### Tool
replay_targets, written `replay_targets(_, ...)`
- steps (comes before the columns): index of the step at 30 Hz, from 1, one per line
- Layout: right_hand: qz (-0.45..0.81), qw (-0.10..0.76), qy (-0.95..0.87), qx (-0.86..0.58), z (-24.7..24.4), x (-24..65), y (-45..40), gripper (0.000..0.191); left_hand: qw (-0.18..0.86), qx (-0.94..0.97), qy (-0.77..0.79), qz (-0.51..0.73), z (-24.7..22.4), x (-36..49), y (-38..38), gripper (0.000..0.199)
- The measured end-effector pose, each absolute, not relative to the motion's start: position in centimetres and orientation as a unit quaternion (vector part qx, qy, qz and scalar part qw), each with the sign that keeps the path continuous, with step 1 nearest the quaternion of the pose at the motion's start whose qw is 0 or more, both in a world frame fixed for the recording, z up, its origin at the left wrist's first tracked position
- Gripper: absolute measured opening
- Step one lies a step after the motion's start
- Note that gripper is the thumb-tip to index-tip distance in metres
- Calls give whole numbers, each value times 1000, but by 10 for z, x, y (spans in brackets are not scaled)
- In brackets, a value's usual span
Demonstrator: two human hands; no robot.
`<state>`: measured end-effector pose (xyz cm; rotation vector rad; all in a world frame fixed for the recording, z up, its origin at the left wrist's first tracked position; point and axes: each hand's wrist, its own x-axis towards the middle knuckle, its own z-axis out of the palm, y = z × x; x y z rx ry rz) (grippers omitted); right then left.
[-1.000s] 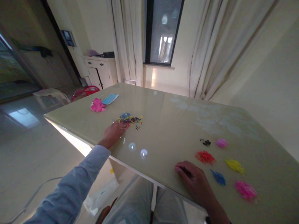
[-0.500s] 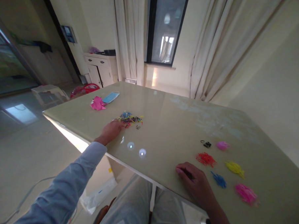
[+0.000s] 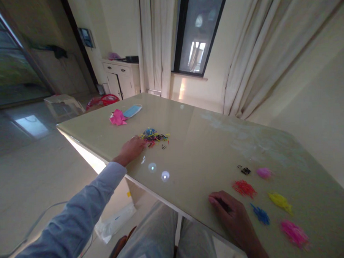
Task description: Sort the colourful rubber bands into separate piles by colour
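Note:
My left hand (image 3: 133, 147) is at the near left edge of a mixed pile of small rubber bands (image 3: 151, 135) in blue, yellow, black and red. Its fingers are bent together against the bands; what they pinch, if anything, is too small to make out. My right hand (image 3: 230, 211) rests near the table's front edge with fingers curled in, and the inside of the curl is hidden. Beside it lie sorted heaps: red bands (image 3: 244, 188), blue bands (image 3: 260, 214), yellow bands (image 3: 280, 202), black bands (image 3: 245, 170), bright pink bands (image 3: 294, 234) and a paler pink heap (image 3: 264, 173).
On the far left of the glossy table (image 3: 190, 158) lie a crumpled pink wrapper (image 3: 118, 117) and a blue face mask (image 3: 133, 111). A white stool (image 3: 63, 102) and a red item (image 3: 109, 99) stand beyond the left edge. Curtains hang behind.
The whole view has shifted slightly, so things sit a little farther right. My left hand stays at the mixed pile, and my right hand remains curled on the table.

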<state>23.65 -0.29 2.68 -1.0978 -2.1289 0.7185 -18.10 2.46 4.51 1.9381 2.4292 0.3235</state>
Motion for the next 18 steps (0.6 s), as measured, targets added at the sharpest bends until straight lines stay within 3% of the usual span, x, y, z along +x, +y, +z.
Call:
replay_targets(10, 274, 319, -804, -420, 26, 238, -4, 29, -2, 588, 798, 127, 51, -168, 22, 36)
replay_targets(15, 279, 317, -804, -419, 24, 238, -3, 29, -59, 551, 800, 231, 59, -163, 9, 29)
replay_targets(18, 281, 315, -803, -420, 23, 238, -3, 29, -39, 541, 769, 338, 63, -157, 3, 21)
